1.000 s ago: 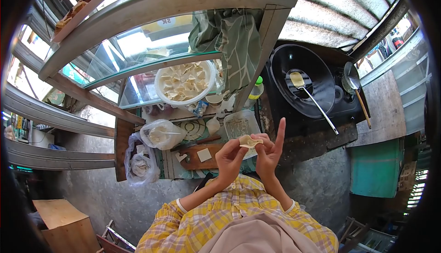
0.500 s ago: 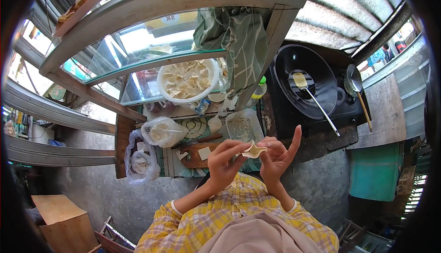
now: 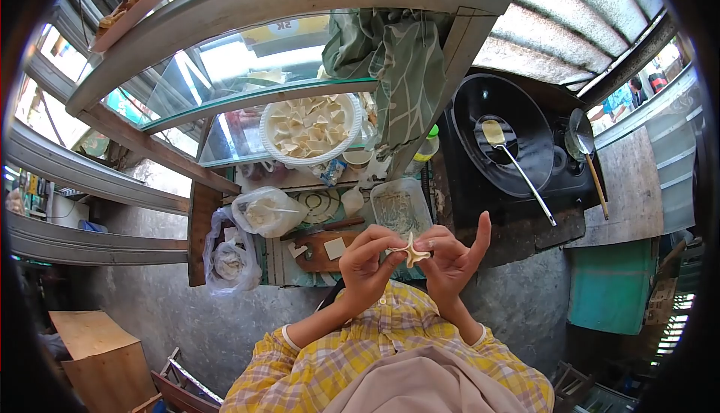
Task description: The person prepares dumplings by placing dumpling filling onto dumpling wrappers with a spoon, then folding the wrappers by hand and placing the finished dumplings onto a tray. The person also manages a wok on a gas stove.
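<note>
Pinched between both hands is a pale dumpling, its wrapper gathered into a star-like shape with several points. My left hand has its fingertips closed on one side of it. On the other side my right hand grips it between thumb and fingers, with one finger sticking up. Below and left lies a wooden board with a square wrapper and a torn dough scrap at its end. Just beyond the hands stands a clear plastic tub with residue inside. What the dumpling holds is hidden.
A white basket full of folded dumplings sits by the glass case. Plastic bags stand at the left. On the right is a stove with a black wok, a spatula and a strainer. Cloth hangs from the case.
The wrapper was a wider, open fold half a second ago; now its edges are pinched together into points. Both hands stay close together in nearly the same place.
</note>
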The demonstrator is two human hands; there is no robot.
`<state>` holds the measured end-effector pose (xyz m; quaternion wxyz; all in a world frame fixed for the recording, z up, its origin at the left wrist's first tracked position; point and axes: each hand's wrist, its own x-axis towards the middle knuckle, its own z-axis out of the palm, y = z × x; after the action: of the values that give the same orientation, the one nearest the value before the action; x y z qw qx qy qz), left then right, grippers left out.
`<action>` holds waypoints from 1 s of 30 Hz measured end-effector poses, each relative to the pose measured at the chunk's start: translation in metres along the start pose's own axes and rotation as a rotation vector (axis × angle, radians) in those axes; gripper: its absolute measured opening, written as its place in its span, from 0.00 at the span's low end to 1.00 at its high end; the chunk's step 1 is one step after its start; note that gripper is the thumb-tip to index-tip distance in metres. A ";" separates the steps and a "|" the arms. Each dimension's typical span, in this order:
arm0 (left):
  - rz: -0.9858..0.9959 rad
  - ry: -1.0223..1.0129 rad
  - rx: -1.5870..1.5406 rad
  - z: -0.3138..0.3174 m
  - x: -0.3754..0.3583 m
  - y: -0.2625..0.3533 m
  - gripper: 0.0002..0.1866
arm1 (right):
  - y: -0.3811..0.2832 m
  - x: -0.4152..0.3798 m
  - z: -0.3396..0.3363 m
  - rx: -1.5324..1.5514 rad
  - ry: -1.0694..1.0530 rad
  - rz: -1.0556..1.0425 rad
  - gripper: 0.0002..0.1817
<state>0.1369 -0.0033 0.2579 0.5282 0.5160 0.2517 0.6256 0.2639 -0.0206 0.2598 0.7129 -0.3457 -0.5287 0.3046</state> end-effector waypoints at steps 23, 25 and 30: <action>0.251 0.064 0.273 -0.003 0.005 0.007 0.12 | 0.002 0.009 0.016 0.098 -0.077 -0.018 0.27; 0.251 0.076 0.284 -0.006 0.005 0.009 0.12 | 0.004 0.009 0.019 0.107 -0.093 -0.018 0.27; 0.259 0.134 0.303 -0.015 0.003 0.011 0.12 | 0.009 0.011 0.029 0.129 -0.134 -0.021 0.26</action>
<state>0.1190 -0.0004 0.2635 0.3417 0.5747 0.3092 0.6762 0.2379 -0.0015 0.2643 0.6998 -0.2726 -0.5582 0.3528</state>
